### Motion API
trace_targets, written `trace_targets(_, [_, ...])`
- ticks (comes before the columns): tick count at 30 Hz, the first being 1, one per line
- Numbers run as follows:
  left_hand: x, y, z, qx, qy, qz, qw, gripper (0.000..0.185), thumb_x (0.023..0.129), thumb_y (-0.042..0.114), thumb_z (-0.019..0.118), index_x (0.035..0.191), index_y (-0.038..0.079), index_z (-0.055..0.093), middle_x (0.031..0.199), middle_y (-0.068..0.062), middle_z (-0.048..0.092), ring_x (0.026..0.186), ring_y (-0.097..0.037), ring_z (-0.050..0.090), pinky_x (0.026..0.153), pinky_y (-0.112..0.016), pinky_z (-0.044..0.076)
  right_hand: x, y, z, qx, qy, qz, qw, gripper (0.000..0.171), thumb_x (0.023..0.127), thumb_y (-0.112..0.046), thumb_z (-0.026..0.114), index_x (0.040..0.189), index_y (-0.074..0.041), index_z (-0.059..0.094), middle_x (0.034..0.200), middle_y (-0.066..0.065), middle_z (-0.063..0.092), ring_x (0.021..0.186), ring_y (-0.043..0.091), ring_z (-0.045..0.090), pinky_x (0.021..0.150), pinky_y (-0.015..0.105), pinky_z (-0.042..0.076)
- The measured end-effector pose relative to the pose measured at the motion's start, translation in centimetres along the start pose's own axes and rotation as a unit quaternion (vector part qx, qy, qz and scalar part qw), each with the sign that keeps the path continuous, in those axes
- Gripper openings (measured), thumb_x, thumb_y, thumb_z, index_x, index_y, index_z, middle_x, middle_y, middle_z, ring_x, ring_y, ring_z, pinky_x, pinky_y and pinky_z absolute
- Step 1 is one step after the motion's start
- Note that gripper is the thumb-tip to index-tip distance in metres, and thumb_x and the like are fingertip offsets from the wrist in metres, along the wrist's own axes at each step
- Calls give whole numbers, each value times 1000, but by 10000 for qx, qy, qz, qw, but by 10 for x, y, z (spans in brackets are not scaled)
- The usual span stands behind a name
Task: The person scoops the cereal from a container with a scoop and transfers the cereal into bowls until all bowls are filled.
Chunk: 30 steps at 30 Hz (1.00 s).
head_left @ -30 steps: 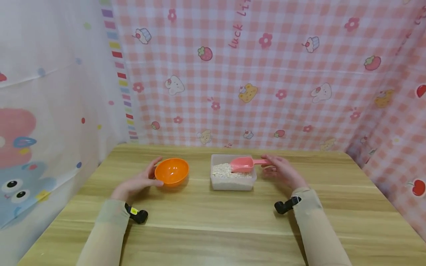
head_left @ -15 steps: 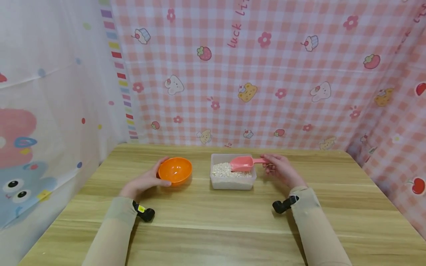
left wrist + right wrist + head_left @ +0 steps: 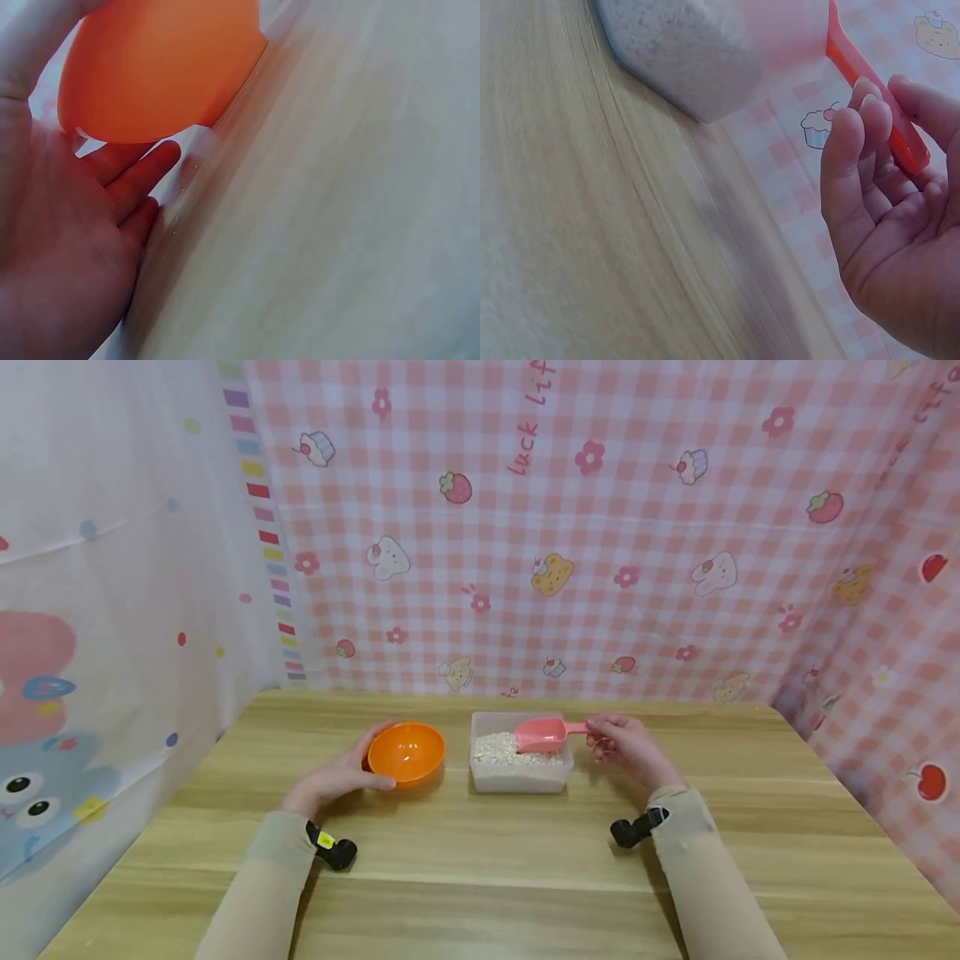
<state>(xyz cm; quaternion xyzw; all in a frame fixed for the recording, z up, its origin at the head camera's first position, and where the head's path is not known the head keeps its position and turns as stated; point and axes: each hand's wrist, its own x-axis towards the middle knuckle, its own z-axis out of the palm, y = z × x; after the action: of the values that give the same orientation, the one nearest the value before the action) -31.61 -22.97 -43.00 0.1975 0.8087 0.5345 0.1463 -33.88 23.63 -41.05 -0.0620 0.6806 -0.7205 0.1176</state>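
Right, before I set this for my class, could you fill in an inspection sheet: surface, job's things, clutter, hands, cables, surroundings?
Surface: wood-grain table.
Job's things: orange bowl; translucent container of pale flakes; pink scoop, its head at the flakes, handle reaching past the container's right rim.
Clutter: nothing seen.
Hands: left hand grips the bowl's side; right hand pinches the scoop's handle. Each wrist bears a black camera.
Cables: nothing seen.
Surroundings: pink checked cloth behind and right, white patterned cloth left.

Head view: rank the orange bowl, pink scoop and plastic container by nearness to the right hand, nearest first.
1. Pink scoop, held by the right hand.
2. Plastic container, just left of that hand.
3. Orange bowl, farther left, at the left hand.
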Motion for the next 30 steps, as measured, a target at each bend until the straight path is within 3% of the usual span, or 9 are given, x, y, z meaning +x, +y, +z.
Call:
trace_targets(6, [-2,-3,0,-270,86,169,9995,100,81,14,78,155,10,11,156,-21,17,138,-41,22,113,-58,11,-1,3,2,129,76,-78,9999,15,100,-17,56,98,-8,67,72,3,61,56,10,54,56,24,51])
trace_targets(16, [-10,-14,-14,-525,225,13,9984,100,81,13,78,155,11,12,156,-19,16,138,-40,22,113,-56,14,0,2,2,139,67,-28,9999,20,100,-15,54,108,0,64,72,2,61,56,10,55,55,24,51])
trace_targets(23, [-14,-14,-17,-584,100,-17,9982,102,82,13,76,156,11,5,158,-21,10,140,-41,17,113,-57,9,-1,1,4,187,134,32,9997,20,101,-15,53,108,-1,64,72,2,63,55,10,56,56,25,52])
trace_targets(25, [-15,-10,-19,-640,84,44,9979,102,83,10,73,156,11,2,158,-24,7,140,-43,14,113,-59,8,-1,0,4,204,118,23,9997,24,101,-16,53,112,3,63,72,2,63,54,10,56,56,25,53])
trace_targets(30, [-12,7,-27,-267,339,622,9971,95,87,7,68,156,9,2,159,-23,4,144,-41,5,112,-60,4,-1,1,3,233,132,93,9996,29,101,-19,53,117,5,61,73,2,63,55,10,56,57,24,53])
